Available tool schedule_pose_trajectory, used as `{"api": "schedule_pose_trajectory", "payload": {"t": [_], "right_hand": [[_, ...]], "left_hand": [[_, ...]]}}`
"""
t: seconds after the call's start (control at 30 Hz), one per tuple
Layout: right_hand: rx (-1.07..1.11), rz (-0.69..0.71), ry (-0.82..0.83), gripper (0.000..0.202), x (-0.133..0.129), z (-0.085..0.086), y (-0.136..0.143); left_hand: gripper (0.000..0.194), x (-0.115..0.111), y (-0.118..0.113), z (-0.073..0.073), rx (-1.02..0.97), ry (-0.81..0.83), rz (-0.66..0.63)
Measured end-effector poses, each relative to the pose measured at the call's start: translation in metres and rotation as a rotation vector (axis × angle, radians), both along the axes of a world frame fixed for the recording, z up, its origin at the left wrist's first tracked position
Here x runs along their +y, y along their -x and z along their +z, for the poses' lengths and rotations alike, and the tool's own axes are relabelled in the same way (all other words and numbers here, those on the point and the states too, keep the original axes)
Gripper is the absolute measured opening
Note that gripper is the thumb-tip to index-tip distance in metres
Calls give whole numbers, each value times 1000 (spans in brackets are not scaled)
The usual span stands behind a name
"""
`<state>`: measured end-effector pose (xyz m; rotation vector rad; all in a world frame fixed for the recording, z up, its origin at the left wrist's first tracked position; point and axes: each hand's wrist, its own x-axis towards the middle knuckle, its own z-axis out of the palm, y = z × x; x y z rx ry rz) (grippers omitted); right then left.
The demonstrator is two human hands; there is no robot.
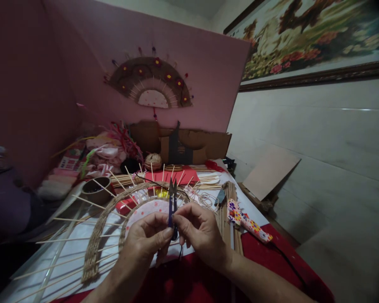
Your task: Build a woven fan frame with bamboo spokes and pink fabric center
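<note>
Had a bare, broad-backed left hand (139, 243) with a sturdy, blunt-tipped thumb (164, 237), and a bare right hand (205, 235) of similar build, with slender, clearly jointed fingers (194, 209). Narrowed at both wrists, then widened smoothly into bare, rounded forearms, with only a short stretch of the left forearm (112, 280) visible and a longer one of the right forearm (262, 275). Looked too dim for finer detail.

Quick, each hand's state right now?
Left hand: closed, holding the snips.
Right hand: closed in a pinch beside the snips; what it grips, if anything, cannot be told.
</note>
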<state>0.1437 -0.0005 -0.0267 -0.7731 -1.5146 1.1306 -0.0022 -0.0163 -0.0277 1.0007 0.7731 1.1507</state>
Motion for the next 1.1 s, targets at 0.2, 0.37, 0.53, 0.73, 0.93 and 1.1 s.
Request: {"api": "schedule_pose_trajectory", "payload": {"t": [0.2, 0.37, 0.53, 0.73, 0.93, 1.1], "right_hand": [[-75, -43, -145, 11, -1, -4, -1], [-44, -30, -245, 9, -1, -11, 0], [-4, -22, -341, 13, -3, -15, 1], [-45, -37, -451, 18, -3, -19, 0], [-121, -32, -571, 15, -4, -15, -1], [-70, -64, -555, 19, -5, -15, 0]], "left_hand": [[19, 2, 0, -5, 48, -11, 25], [23, 5, 2, -12, 23, -25, 38], [20, 3, 4, -17, 43, -30, 51], [17, -3, -1, -15, 1, 14, 73], [18, -5, -1, -12, 11, 34, 62], [19, -1, 0, -11, -23, 17, 42]]}}
